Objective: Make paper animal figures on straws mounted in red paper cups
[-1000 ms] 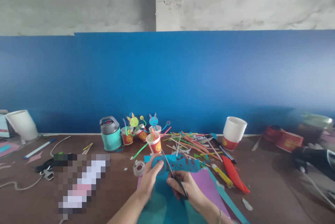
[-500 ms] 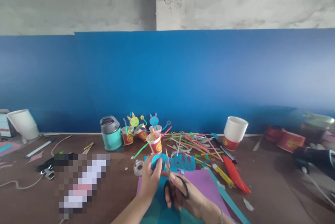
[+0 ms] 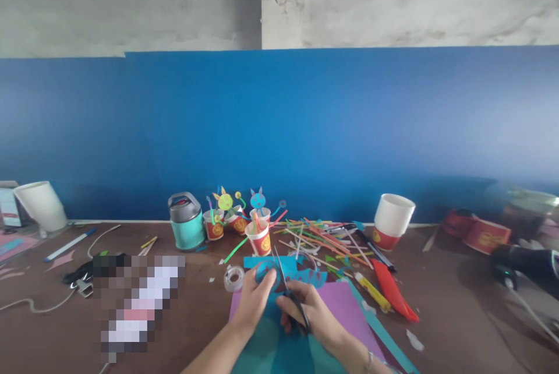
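My left hand (image 3: 253, 299) is closed on a small round piece of blue paper (image 3: 266, 273) with dark drawn lines, the thumb lying across its front. A pair of scissors (image 3: 301, 311) with black handles is in my right hand (image 3: 315, 313), its fingers through the loops. The blades point up and away beside the right edge of the paper piece and look parted. Whether they touch the paper I cannot tell. Under both hands lie a teal sheet (image 3: 279, 356) and a purple sheet (image 3: 349, 304). Just beyond, a blue paper strip (image 3: 317, 278) bears drawn shapes.
Left of my hands lies a clear tape roll (image 3: 234, 278). Behind stand paper cups (image 3: 258, 240) with cut-out animal figures and a teal flask (image 3: 187, 231). Colourful straws (image 3: 323, 234), a yellow cutter (image 3: 373, 293), a red piece (image 3: 393, 291) and stacked cups (image 3: 393, 219) are on the right.
The scissors have turned in my right hand, and their blades have opened wider. My left hand has tilted the round paper so more of its drawn face shows.
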### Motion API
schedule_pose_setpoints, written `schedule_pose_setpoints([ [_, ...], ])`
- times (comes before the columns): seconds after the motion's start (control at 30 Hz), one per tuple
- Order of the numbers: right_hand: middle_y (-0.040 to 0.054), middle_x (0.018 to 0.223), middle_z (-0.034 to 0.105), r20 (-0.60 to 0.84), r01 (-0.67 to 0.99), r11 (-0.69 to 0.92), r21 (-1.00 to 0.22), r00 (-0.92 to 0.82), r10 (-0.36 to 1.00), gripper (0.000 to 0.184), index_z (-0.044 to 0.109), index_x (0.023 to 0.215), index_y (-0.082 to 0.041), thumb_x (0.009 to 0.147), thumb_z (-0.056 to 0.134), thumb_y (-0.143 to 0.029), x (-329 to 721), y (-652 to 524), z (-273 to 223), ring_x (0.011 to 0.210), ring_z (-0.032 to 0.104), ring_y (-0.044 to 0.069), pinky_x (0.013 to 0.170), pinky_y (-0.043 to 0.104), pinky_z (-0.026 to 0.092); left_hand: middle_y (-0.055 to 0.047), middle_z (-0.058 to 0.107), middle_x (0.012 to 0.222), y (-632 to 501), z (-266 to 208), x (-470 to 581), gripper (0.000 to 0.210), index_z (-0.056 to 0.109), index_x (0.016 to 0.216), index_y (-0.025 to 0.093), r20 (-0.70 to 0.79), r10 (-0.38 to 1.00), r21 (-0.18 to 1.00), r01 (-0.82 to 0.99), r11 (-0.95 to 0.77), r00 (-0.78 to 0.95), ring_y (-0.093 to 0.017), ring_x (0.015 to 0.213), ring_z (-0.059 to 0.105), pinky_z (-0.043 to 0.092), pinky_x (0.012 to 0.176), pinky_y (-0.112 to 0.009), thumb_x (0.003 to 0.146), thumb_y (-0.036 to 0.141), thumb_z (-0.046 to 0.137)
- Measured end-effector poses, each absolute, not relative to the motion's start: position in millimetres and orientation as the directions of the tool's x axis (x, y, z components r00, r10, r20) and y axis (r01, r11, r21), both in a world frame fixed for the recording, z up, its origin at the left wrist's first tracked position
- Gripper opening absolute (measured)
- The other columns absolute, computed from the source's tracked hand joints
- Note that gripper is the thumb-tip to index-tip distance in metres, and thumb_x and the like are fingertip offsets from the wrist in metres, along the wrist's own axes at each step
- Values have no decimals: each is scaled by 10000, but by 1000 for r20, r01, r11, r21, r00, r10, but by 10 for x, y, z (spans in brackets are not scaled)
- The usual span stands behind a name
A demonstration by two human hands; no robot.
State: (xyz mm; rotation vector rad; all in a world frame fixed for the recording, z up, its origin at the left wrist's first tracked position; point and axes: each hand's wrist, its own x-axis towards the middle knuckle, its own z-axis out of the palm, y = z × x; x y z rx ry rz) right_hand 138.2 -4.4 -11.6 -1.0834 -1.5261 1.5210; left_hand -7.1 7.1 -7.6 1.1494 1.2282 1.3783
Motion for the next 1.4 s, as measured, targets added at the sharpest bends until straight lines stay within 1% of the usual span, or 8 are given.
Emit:
schedule_pose_setpoints([
  [0.1, 4, 551, 612, -64, 45, -50, -998, -413, 908, 517, 588, 813, -131, 673, 686, -619, 1400, -46, -101, 432, 533, 93, 355, 163, 282, -6, 667, 728, 50, -60, -70, 158, 684, 722, 209, 45, 985, 999, -4, -47, -164, -224, 783, 587, 470, 743, -309, 692, 362, 657],
  [0.33, -27, 506, 551, -35, 50, -16, -999, -402, 915, 530, 546, 712, -155, 670, 656, -671, 1413, -69, -82, 418, 453, 66, 389, 174, 276, -17, 685, 757, 91, -116, -91, 213, 693, 766, 187, 73, 994, 996, -42, -77, -84, -226, 792, 595, 471, 770, -326, 702, 385, 648],
  [0.47, -45, 475, 509, -7, 39, 9, -999, -392, 920, 527, 527, 683, -164, 683, 637, -679, 1405, -71, -79, 402, 420, 62, 389, 180, 276, -34, 685, 776, 107, -158, -99, 252, 685, 784, 177, 59, 994, 995, -70, -65, -89, -235, 809, 597, 465, 791, -341, 693, 410, 657],
  [0.77, -59, 430, 472, -19, 46, 0, -999, -405, 914, 513, 509, 629, -172, 675, 652, -663, 1411, -73, -22, 361, 382, 54, 365, 180, 275, -27, 694, 769, 99, -145, -97, 290, 688, 791, 173, 7, 992, 991, -132, -24, -124, -233, 813, 617, 473, 785, -328, 638, 419, 703],
  [0.93, -60, 417, 481, -31, 46, -13, -999, -424, 905, 456, 550, 635, -162, 680, 696, -591, 1441, -53, -25, 343, 376, 52, 350, 176, 271, -27, 693, 773, 112, -183, -113, 342, 672, 807, 178, -42, 990, 981, -192, 16, -133, -238, 800, 621, 467, 789, -350, 592, 438, 723],
  [1.1, -59, 428, 504, -58, 34, -48, -998, -464, 884, 458, 576, 686, -158, 666, 707, -596, 1460, -34, -18, 346, 415, 58, 349, 171, 297, -17, 679, 746, 121, -170, -140, 332, 667, 800, 177, -45, 992, 983, -180, 23, -116, -231, 782, 611, 457, 784, -347, 579, 420, 720],
  [1.23, -56, 438, 512, -65, 31, -57, -998, -466, 883, 462, 569, 689, -152, 686, 691, -597, 1471, -39, -5, 346, 411, 47, 346, 162, 270, -17, 675, 745, 117, -149, -144, 308, 661, 784, 174, -52, 996, 982, -188, 37, -77, -229, 792, 603, 456, 775, -339, 580, 400, 709],
  [1.4, -72, 410, 483, -62, 50, -42, -998, -487, 871, 435, 551, 680, -157, 718, 680, -571, 1505, -17, -57, 335, 400, 43, 342, 150, 300, -10, 680, 750, 117, -146, -137, 341, 651, 802, 175, -83, 992, 971, -232, 58, -98, -226, 782, 611, 460, 772, -343, 547, 386, 731],
])
